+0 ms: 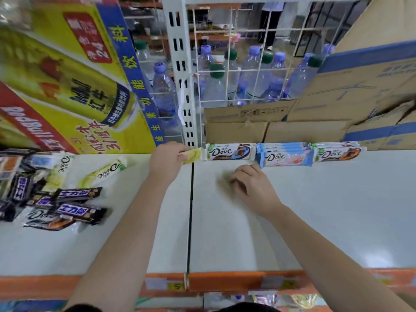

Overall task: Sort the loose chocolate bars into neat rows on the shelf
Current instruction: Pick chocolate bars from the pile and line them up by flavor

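Observation:
My left hand [167,159] grips a yellow-green Dove bar [194,155] at the back of the white shelf [315,210], just left of a row of stacked Dove bars: brown-and-white [229,152], blue [286,156] and another brown-and-white stack [337,153]. My right hand [251,186] rests on the shelf in front of the row, fingers loosely curled and holding nothing. A loose pile of dark Snickers bars [76,194] and Dove bars lies at the left, with one yellow-green Dove bar [105,173] apart from it.
A big yellow Red Bull carton [67,86] stands at the back left. Cardboard boxes [292,129] line the back right. A white slotted upright [182,75] and wire grid stand behind, with water bottles [254,73] beyond. An orange price rail [225,281] edges the shelf front.

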